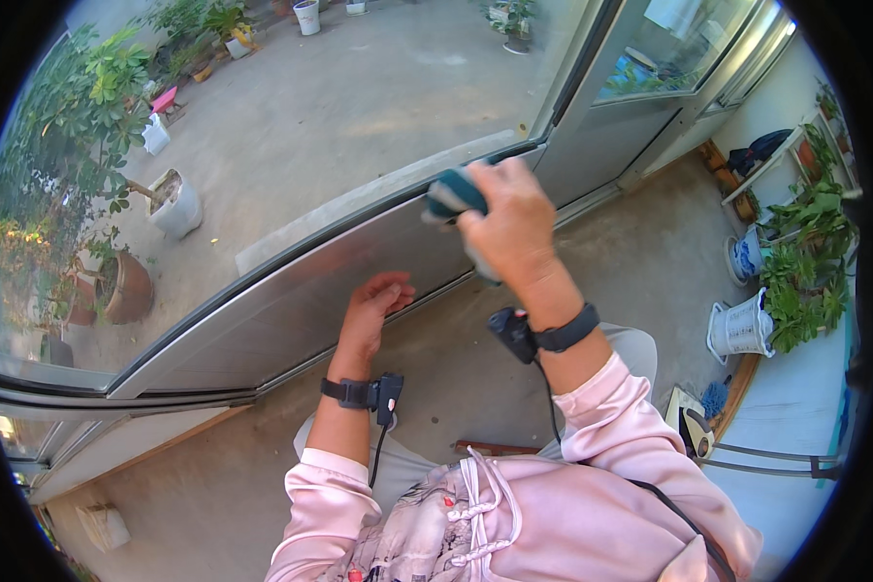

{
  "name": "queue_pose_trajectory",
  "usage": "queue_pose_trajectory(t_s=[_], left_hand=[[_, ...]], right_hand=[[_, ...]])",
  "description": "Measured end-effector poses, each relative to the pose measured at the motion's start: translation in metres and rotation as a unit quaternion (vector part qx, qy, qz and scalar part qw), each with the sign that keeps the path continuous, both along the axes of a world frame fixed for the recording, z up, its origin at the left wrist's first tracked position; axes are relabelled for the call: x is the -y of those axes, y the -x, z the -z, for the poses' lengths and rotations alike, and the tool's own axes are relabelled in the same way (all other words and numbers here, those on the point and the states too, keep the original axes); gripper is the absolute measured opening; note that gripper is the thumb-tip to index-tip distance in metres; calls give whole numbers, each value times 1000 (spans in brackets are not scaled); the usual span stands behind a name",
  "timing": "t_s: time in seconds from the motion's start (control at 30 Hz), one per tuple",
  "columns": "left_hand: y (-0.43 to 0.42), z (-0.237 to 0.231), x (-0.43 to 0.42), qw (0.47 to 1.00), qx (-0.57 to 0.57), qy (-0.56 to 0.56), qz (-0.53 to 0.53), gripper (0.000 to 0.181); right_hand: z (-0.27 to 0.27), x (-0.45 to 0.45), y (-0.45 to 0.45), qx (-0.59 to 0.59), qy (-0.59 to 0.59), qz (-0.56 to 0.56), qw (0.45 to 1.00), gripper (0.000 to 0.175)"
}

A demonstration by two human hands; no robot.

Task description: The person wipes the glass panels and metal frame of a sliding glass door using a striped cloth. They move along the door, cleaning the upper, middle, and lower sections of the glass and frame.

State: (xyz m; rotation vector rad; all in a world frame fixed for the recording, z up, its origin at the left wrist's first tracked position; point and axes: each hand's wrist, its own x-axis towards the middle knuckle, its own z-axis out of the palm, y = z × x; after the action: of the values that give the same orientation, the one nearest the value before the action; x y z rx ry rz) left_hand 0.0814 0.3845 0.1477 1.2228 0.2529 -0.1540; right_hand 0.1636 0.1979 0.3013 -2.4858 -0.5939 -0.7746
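My right hand (513, 214) grips a bunched cloth (457, 195) with dark green and pale grey stripes. The cloth lies against the lower edge of a large glass pane (378, 94), at the dark gasket above a metal panel (364, 254). A loose end of it hangs below my fingers. Lower and to the left, my left hand (378, 305) hovers in front of that panel with loosely curled fingers and holds nothing visible. Both wrists wear black straps with small devices and cables.
Behind the glass stand potted plants, among them a white pot (177, 207) and a terracotta pot (125, 289). At right are a white planter (740, 325), a blue-and-white pot (746, 254) and leafy plants. A metal-framed door (611, 138) adjoins the pane. A white container (103, 527) sits lower left.
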Motion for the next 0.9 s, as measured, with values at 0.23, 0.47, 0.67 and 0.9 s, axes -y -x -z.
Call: queue_pose_trajectory(t_s=[0.23,0.47,0.67,0.9], left_hand=[[-6,2,9,1000,7,5,-2,27],[-6,1,9,1000,-3,-17,13,27],[-5,2,11,1000,-9,-17,17,27],[-7,4,16,999,-28,-13,16,28]], right_hand=[[0,-35,22,19,-22,-106,994,38],[1,53,-37,46,22,37,998,34],[-4,57,-42,15,1,39,999,33],[1,21,-14,-17,-34,-42,998,36]])
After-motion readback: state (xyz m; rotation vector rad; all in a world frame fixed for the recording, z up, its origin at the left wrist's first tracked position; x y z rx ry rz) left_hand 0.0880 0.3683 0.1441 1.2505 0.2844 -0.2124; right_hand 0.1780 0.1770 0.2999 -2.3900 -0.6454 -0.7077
